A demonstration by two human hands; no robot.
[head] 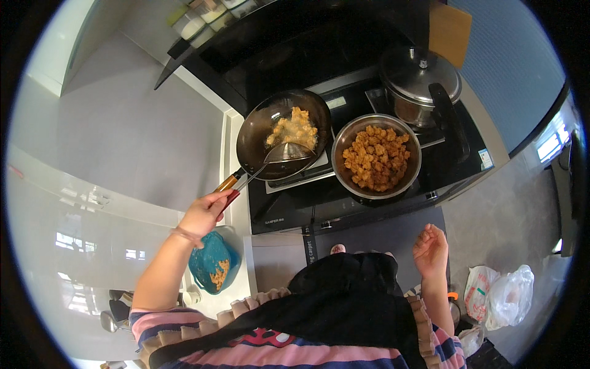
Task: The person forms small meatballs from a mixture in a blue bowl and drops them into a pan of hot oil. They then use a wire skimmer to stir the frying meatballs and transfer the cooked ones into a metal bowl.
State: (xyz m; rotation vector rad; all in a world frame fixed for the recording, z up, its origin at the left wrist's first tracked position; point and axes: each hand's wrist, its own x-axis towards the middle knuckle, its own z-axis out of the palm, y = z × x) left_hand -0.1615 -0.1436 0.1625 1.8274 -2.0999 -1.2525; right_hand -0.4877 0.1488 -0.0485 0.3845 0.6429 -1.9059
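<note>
My left hand (203, 214) grips the red handle (230, 199) of a wire skimmer, right beside the wooden handle (227, 183) of a wok; I cannot tell whether it touches that handle. The skimmer's mesh head (289, 153) dips into the near side of the dark wok (253, 133). Golden battered pieces (297, 124) fry there in bubbling oil. To the wok's right, a stainless steel bowl (338, 163) holds a heap of browned fried pieces (375, 157). My right hand (431, 249) hangs in front of the cooktop, holding nothing, its fingers loosely curled.
A lidded pressure cooker (415, 83) stands at the back right of the black cooktop (295, 210), its long handle pointing forward. Left of me, a teal basin (203, 263) with some raw battered pieces sits on the counter. Plastic bags (509, 297) lie at the right.
</note>
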